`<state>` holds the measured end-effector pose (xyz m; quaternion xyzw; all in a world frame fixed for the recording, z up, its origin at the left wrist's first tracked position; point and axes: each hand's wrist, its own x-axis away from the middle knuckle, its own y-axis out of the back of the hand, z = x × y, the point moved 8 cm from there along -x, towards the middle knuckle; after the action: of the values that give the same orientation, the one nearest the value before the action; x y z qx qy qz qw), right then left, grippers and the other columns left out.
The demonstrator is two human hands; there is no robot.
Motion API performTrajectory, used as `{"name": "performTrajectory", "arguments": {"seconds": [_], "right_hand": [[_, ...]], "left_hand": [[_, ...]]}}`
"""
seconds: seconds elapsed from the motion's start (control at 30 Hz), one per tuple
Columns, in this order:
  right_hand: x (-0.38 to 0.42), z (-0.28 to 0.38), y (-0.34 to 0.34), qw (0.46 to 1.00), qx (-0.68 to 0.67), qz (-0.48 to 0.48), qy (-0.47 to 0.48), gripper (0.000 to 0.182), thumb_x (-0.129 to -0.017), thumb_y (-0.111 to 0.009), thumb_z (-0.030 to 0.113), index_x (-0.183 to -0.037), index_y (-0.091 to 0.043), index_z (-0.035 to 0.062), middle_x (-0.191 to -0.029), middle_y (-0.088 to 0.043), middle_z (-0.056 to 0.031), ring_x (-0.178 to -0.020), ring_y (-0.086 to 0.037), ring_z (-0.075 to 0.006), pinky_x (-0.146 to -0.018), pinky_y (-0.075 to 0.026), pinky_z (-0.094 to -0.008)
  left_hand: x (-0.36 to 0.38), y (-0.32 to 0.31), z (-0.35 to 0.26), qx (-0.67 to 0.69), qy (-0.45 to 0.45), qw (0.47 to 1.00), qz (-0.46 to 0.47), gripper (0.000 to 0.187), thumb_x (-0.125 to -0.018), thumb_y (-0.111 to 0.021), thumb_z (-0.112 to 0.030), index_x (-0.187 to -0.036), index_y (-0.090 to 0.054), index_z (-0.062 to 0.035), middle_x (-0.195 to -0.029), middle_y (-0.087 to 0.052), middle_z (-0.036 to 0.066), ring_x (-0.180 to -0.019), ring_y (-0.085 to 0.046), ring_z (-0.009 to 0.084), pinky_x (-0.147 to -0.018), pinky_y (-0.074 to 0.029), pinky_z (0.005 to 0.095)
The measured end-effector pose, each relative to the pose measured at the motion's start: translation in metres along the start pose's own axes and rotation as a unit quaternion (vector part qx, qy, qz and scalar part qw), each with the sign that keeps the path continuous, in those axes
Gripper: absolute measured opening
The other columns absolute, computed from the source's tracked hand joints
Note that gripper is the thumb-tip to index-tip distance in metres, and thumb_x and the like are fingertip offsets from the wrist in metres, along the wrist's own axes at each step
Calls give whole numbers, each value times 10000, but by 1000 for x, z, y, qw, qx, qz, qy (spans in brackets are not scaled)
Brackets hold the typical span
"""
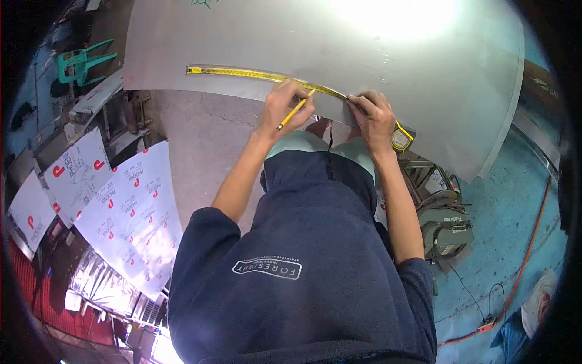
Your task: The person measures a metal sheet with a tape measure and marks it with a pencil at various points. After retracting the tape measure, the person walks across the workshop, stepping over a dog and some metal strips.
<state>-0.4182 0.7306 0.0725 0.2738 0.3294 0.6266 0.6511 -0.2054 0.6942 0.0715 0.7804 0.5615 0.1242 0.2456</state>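
My left hand (285,108) is closed around a yellow pencil (293,114), whose upper end lies at the near edge of the tape blade. A yellow tape measure blade (242,72) stretches over the grey metal sheet (254,36), close to the sheet's near edge, with its hooked end at the left. My right hand (374,118) pinches the blade's right part against the sheet's edge. Beside that wrist sits the black and yellow tape measure case (402,138). Part of the blade is hidden under the right hand.
Film-covered sheets (130,212) printed with red marks lean at the left. A green plastic chair (79,64) stands beyond them. A grey-green machine (445,227) is on the floor at the right, near an orange cable (533,236). Green marker writing (203,2) shows on the sheet.
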Motion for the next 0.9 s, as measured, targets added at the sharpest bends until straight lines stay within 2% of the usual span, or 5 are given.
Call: {"name": "performTrajectory", "arguments": {"seconds": [0.03, 0.13, 0.43, 0.5, 0.9], "right_hand": [[0, 0, 0, 1000, 0, 1, -1, 112, -822, -790, 138, -933, -779, 129, -903, -682, -9, -881, -653, -241, -747, -531, -402], [0, 1, 1, 1000, -1, -1, 5, 106, -822, -790, 140, -926, -775, 122, -894, -677, -9, -871, -649, -242, -743, -531, -400], [0, 0, 0, 1000, 4, -2, 4, 87, -823, -789, 137, -905, -765, 119, -895, -674, -13, -867, -646, -239, -740, -527, -395], [0, 1, 0, 1000, 4, 12, 12, 142, -842, -787, 131, -982, -778, 109, -936, -680, -24, -880, -645, -247, -748, -526, -394], [0, 1, 0, 1000, 2, 7, 7, 111, -824, -786, 139, -932, -765, 121, -903, -671, -12, -891, -649, -240, -758, -523, -398]], "left_hand": [[2, -1, 5, -6, 27, 1000, -1, 169, -799, -772, -47, -869, -620, -27, -838, -674, 120, -796, -670, 285, -748, -541, 368], [-1, 0, 0, 18, -7, 998, -67, 184, -785, -772, -41, -859, -604, -33, -809, -643, 117, -759, -650, 279, -690, -527, 373], [3, -8, 9, -12, 7, 1000, -20, 199, -747, -755, -37, -825, -572, -35, -765, -591, 121, -692, -598, 282, -643, -500, 391], [2, -8, 9, -16, 0, 1000, -26, 201, -740, -755, -37, -823, -572, -34, -763, -588, 123, -692, -597, 287, -645, -500, 394], [1, -8, 5, -31, -15, 999, -33, 198, -729, -747, -35, -815, -568, -30, -769, -586, 133, -703, -598, 311, -657, -499, 411]]}}
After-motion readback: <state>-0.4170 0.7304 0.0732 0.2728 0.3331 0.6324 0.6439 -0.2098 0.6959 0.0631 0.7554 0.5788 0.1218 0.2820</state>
